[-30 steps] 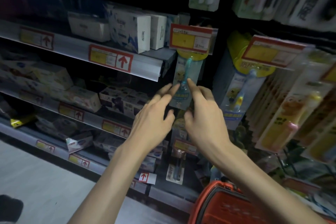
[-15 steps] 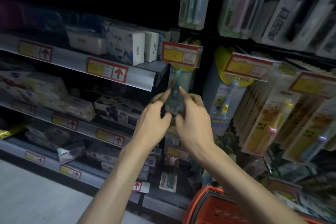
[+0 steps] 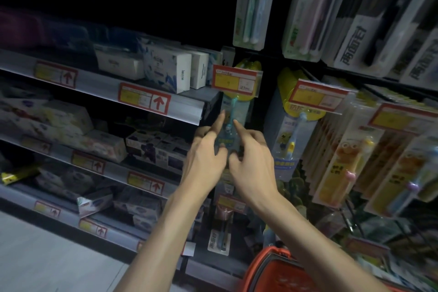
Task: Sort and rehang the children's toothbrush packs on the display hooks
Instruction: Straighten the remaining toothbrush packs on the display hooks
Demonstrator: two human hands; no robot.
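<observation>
Two hands work one pack (image 3: 233, 114) at the leftmost hook of the toothbrush display. The left hand (image 3: 203, 156) and right hand (image 3: 251, 163) both grasp the pack at its lower part. Each index finger lies straight up along the pack, and the other fingers are curled. The pack hangs upright just under the price tag (image 3: 235, 80), with its yellow top behind the tag, close beside the shelf end (image 3: 189, 111).

Procedure, judged from this position: the step in hand is seating the pack on the hook. The hook is hidden behind the tag, so whether the hang hole is already threaded cannot be told.
1. Keep the pack square to the hook.
2. Steer the top with the index fingers.
3. Push back until the pack seats.
4. Let go one hand at a time.

Avoid knocking the tag or the neighbouring pack (image 3: 290, 140).

Appearance: a slim clear blister on a pale blue card, with a teal brush inside and a rounded yellow header. It looks thin and likely to bow if squeezed.
</observation>
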